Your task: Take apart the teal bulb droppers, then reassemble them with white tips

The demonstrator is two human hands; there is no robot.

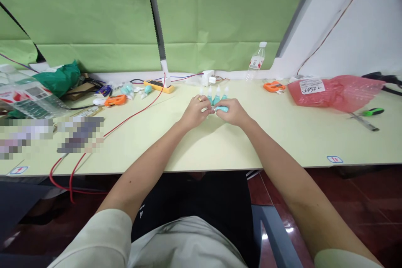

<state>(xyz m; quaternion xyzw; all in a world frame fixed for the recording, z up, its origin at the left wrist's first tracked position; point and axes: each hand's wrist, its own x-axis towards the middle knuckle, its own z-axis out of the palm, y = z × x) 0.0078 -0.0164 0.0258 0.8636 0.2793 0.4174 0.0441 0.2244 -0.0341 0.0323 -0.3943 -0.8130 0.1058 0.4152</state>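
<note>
My left hand, with a ring on one finger, and my right hand meet over the table. A small teal bottle lies sideways between them. My right fingers are closed around its teal body. The fingertips of my left hand pinch at its pale, narrow end, partly hidden by the fingers. Just behind my hands several similar teal bottles with whitish pointed tips stand upright in a row. Their lower parts are partly covered by my hands.
On the left are a large plastic bottle, an orange tool, a yellow multimeter and a red cable. To the right lie another orange tool, a red plastic bag and a green-handled tool. A clear bottle stands behind.
</note>
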